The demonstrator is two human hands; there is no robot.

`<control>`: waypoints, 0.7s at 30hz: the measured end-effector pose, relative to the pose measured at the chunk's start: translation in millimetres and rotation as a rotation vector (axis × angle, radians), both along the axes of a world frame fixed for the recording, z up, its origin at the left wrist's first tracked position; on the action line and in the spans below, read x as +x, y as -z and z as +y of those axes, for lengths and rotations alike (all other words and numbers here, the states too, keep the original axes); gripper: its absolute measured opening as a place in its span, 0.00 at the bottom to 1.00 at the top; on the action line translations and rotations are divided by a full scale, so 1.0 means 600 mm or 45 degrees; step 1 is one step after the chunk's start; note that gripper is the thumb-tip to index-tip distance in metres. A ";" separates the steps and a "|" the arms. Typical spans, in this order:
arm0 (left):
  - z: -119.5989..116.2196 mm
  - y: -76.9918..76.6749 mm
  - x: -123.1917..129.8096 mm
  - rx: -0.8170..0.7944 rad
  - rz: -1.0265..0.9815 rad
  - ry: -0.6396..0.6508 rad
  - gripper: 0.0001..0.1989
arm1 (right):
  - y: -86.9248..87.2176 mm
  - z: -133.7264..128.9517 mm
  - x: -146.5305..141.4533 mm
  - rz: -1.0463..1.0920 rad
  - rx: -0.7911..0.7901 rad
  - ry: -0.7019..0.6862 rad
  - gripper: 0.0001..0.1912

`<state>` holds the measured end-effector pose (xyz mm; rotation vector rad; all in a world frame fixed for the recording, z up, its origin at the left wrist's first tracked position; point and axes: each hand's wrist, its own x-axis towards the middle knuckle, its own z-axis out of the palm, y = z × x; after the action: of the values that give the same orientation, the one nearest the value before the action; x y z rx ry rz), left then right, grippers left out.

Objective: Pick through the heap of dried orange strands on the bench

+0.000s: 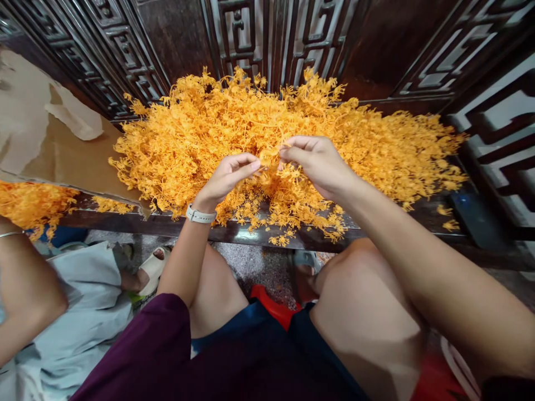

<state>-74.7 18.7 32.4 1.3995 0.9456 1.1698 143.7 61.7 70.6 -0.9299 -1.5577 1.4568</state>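
A wide heap of orange plastic flower pieces (188,145), thin and spidery with curled tips, covers the dark wooden bench in front of me. Just above the heap's front middle, my left hand (232,174) pinches the edge of an orange plastic flower piece between thumb and forefinger. My right hand (317,162) faces it from the other side, its fingers closed on the same orange tangle. Against the heap behind, the outline of the held piece is hard to make out. A pale watch strap (200,215) circles my left wrist.
Torn cardboard (75,153) stands on the bench at the left, with more orange pieces (37,203) beyond it. A co-worker's arm (29,295) is close at my left. Carved dark wood (175,42) backs the bench. A dark flat object (476,217) lies at the right end.
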 end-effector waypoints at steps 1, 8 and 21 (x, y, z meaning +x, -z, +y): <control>-0.002 0.000 0.005 -0.002 0.006 0.038 0.11 | -0.001 -0.003 0.000 -0.025 0.025 -0.003 0.11; 0.001 0.009 0.037 0.127 0.113 0.028 0.12 | -0.017 -0.021 -0.004 -0.038 0.061 -0.126 0.12; -0.012 0.010 0.032 -0.292 -0.507 0.014 0.12 | -0.002 0.001 0.007 -0.162 0.416 0.159 0.18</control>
<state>-55.6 11.3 26.4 0.9422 0.7582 1.2312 147.8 62.4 71.6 -0.9187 -1.7334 1.0339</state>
